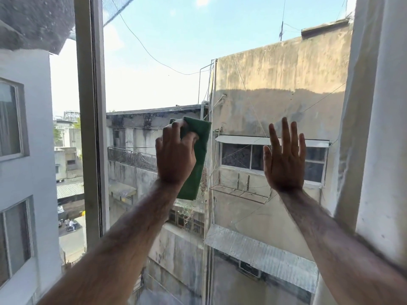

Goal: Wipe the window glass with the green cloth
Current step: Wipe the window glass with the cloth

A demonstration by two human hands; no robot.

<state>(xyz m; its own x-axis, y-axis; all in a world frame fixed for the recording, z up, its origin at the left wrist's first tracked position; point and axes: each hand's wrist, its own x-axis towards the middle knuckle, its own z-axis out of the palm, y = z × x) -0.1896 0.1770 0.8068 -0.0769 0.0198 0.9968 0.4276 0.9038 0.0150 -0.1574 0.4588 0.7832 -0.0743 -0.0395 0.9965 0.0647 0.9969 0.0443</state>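
Left hand (175,154) clenched around upper part of folded dark-green cloth (196,150), pressing it to clear window glass (154,80); cloth's lower end hangs past wrist. Right hand (285,159) empty, fingers spread, palm flat toward pane. Pale metal window frame (90,117) left of both.

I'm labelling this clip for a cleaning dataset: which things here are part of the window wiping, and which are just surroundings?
Part of the job:
- green cloth, gripped in the left hand
- window glass
- right hand, open, fingers spread, at the pane

Just surroundings:
- window frame
- buildings outside
- overhead cable
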